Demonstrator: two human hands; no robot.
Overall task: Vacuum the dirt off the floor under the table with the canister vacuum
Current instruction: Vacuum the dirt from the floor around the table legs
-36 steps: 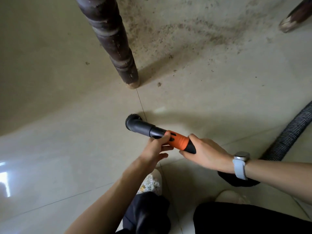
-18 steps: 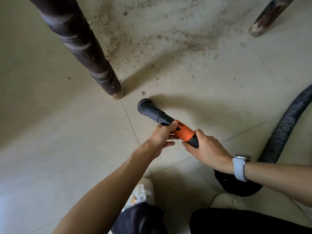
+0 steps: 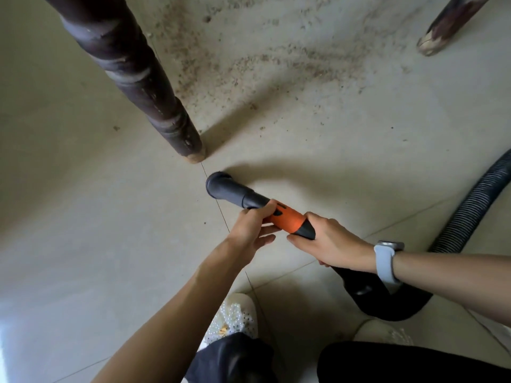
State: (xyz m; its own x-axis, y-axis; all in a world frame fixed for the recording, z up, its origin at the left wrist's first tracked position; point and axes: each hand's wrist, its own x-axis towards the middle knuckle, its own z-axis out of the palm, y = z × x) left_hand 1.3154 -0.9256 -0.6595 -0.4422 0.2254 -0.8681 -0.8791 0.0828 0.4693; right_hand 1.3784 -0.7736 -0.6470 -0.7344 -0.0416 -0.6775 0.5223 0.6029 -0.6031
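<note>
Both hands hold the orange-and-black plastic vacuum wand [image 3: 276, 214]: the left hand [image 3: 253, 230] has its fingers curled round the front of the orange grip, the right hand [image 3: 329, 241] is wrapped round the rear. The round black brush nozzle [image 3: 218, 186] sits just ahead of the left fingers, near the dark turned-wood table leg [image 3: 154, 106]. The scattered brown dirt [image 3: 276, 64] lies well beyond the fingers; I'd keep the nozzle flat and sweep forward slowly, minding the ribbed black hose [image 3: 467, 205].

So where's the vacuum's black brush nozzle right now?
Centre of the head view: the black brush nozzle sits on the floor just below-right of the dark wooden table leg.
</note>
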